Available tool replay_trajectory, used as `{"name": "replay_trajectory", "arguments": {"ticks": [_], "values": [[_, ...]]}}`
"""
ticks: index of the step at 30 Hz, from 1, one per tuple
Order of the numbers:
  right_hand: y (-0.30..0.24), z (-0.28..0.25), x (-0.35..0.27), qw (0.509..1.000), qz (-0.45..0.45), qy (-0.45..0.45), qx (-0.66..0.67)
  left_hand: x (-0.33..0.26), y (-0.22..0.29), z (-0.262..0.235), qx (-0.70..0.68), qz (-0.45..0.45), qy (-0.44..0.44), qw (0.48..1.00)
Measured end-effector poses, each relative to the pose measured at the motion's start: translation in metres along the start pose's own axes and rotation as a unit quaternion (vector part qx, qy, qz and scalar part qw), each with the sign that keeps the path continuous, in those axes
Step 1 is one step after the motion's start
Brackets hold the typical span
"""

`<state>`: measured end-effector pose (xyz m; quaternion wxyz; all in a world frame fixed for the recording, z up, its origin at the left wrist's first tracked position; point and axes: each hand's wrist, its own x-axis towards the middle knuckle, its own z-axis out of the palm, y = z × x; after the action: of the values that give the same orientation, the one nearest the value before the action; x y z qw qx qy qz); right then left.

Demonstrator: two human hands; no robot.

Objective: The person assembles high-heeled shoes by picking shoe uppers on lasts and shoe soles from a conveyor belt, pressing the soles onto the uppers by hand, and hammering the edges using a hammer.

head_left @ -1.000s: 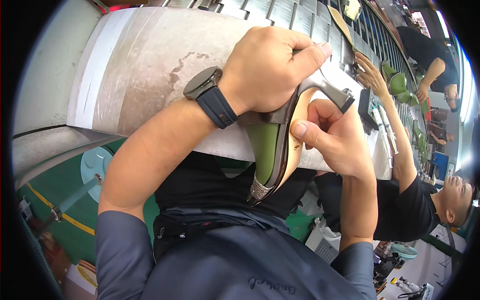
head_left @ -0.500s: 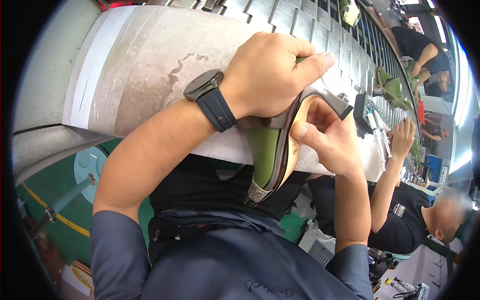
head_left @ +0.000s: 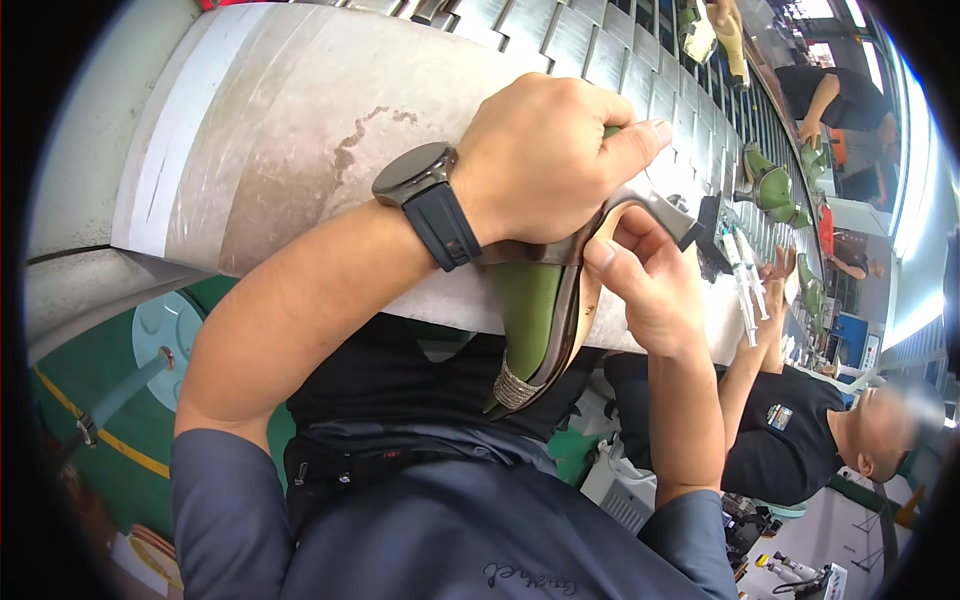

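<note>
Toe toward me, a high-heeled shoe (head_left: 532, 310) is held between my two hands over the near edge of the worktable. It has a green body, dark brown edging, a glittering band at the pointed toe and a shiny grey heel (head_left: 662, 212). My left hand (head_left: 555, 160), with a black watch on its wrist, is wrapped over the back of the shoe; a bit of green shows past its thumb. My right hand (head_left: 658, 290) grips the tan sole (head_left: 592, 275) below the heel, thumb on the sole, other fingers partly hidden behind the heel.
Beyond the pale worktable (head_left: 290, 120) runs a metal slat conveyor (head_left: 590, 50). Several green shoes (head_left: 772, 188) sit along it. Syringe-like tubes (head_left: 742, 275) lie right of my right hand. A co-worker (head_left: 775, 420) in black sits at the right, an arm reaching toward the line.
Both hands keep their hold on the shoe, with little visible movement. The co-worker's hand has lowered, and a pale yellowish item now shows at the top right of the conveyor.
</note>
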<state>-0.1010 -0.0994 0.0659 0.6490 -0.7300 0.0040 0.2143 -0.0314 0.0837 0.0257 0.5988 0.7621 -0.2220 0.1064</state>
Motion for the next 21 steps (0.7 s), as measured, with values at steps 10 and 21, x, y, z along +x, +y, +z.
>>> {"name": "replay_trajectory", "arguments": {"ticks": [10,21], "values": [[0.024,-0.017,0.016,0.998,-0.038,0.025,0.033,-0.001,-0.001,0.004,-0.039,0.006,0.016,0.999],[0.026,-0.004,0.014,0.990,-0.096,0.086,0.050,0.002,0.004,0.009,0.000,-0.013,-0.009,1.000]]}}
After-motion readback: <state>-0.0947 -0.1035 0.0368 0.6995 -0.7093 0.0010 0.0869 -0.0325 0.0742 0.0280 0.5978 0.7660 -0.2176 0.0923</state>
